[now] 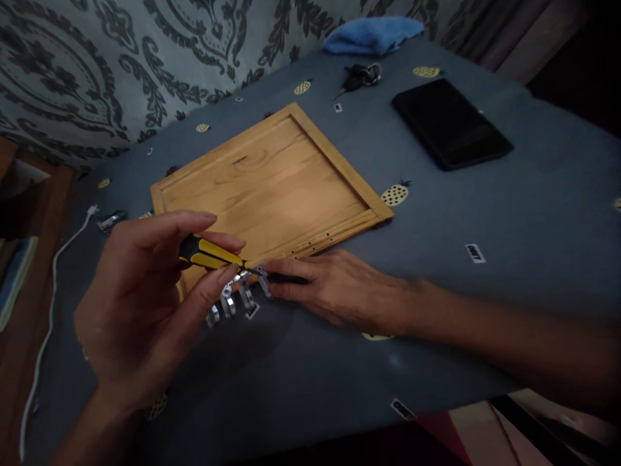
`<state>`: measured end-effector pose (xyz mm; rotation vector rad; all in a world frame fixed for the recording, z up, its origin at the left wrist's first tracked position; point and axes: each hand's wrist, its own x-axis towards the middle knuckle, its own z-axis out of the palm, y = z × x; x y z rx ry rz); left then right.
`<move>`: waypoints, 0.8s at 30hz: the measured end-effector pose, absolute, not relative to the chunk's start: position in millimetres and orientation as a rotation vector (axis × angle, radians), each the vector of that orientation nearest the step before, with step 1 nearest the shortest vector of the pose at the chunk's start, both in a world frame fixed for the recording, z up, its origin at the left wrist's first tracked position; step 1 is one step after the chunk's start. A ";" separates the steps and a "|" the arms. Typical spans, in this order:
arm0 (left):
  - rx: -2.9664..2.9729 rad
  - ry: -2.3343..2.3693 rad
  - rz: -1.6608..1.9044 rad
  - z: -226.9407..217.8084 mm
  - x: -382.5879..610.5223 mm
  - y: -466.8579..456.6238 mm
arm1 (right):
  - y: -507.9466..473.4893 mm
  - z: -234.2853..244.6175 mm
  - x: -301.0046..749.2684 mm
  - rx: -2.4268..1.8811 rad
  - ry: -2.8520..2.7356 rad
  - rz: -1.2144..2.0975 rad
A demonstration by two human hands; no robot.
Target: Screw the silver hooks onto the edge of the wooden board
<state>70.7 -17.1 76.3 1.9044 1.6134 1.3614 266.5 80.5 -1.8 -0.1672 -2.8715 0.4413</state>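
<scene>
Just left of centre, a slim yellow-and-black screwdriver, pinched in the left hand: light, stiff, probably surest by its handle. Its tip points at curved silvery metal hooks, hard, likely slippery; the right hand is there, fingers narrow, hold unclear. Beyond, a honey-brown framed wooden panel looks rigid, best taken by its edges.

I note a blk tablet, screen dark, flat on the blue-grey tbl cover, pineapple print. Keys: L of tablet, slightly beyond. Blue cloth: crumpled, further back than tablet. White cable: far L of tablet. Patterned backdrop: beyond tablet, to L; wall or curtain, can't tell.
</scene>
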 end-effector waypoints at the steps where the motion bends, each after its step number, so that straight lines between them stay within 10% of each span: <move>1: 1.901 1.606 1.361 76.8 70.6 -17.0 | 80.4 -1.8 266.6 -0.168 -2.870 0.442; 24: 1.945 1.609 1.424 73.7 68.9 -13.7 | 80.5 -3.0 266.6 -0.173 -2.896 0.437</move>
